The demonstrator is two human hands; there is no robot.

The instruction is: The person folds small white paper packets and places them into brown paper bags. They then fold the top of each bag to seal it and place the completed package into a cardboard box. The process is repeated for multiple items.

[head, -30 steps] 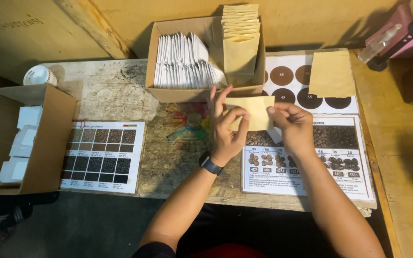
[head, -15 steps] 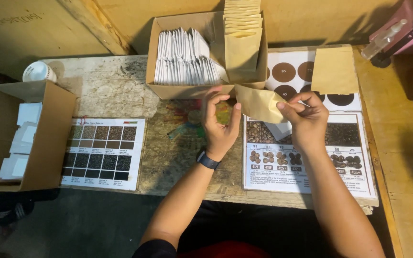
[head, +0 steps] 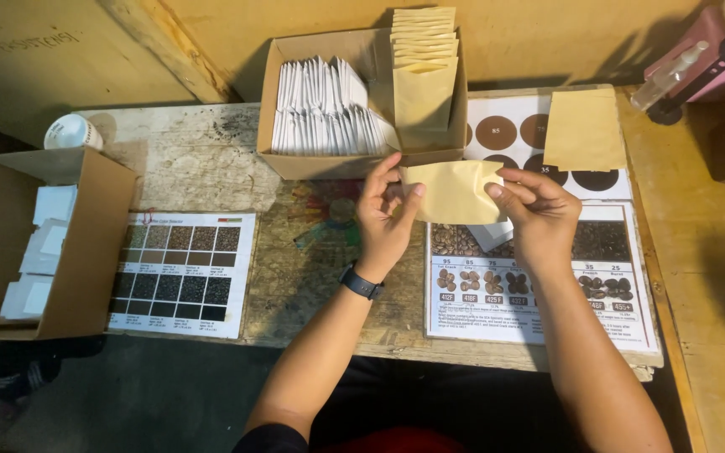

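Observation:
Both my hands hold a flat tan paper pouch (head: 453,191) over the table, just in front of a cardboard box (head: 354,164). My left hand (head: 383,220), with a dark watch at the wrist, pinches the pouch's left edge. My right hand (head: 537,216) grips its right edge. The box holds a row of white sachets (head: 320,109) on the left and a stack of tan pouches (head: 423,75) on the right. A small white packet (head: 492,235) lies on the chart beneath the pouch.
A printed bean chart (head: 539,277) lies under my hands, and a dark sample chart (head: 182,273) lies to the left. An open box with white packets (head: 35,243) stands far left. A loose tan pouch (head: 585,130), a white cup (head: 70,132) and a pink device (head: 706,59) sit farther back.
The pouch has been turned and flattened between my hands, from tilted half a second ago to level now. My left hand shifted to its left edge.

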